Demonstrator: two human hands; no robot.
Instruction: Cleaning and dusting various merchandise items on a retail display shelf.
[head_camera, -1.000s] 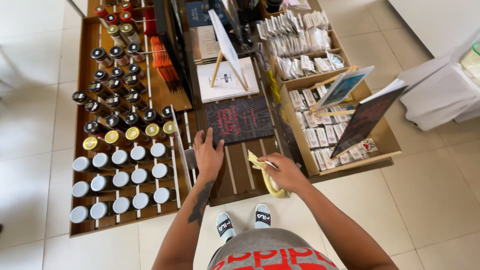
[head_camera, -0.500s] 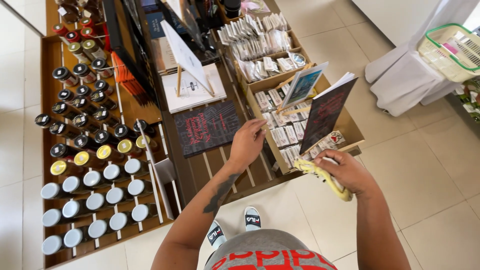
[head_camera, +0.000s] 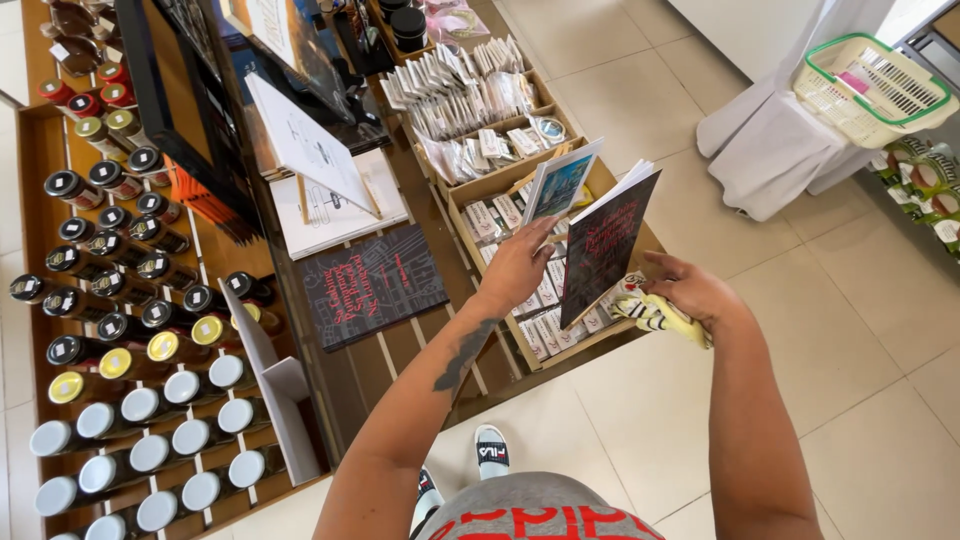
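L hand (head_camera: 517, 270) fingers loosely open, touching small blue booklet (head_camera: 560, 183); R hand (head_camera: 690, 292) closed on yellow cloth (head_camera: 660, 316), near dark booklet (head_camera: 605, 243).

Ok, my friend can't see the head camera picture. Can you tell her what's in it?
A person's left hand touches a small card standing beside a dark booklet in a wooden box of packets, while the right hand holds a yellow cloth. Rows of jars sit alongside.

Both arms stretched forward, hands apart

The left hand (head_camera: 515, 268) reaches out palm down, fingers extended and loosely spread, forearm tattooed. The right hand (head_camera: 690, 290) sits lower and to the right, fingers curled closed in a grip, wrist bent slightly inward.
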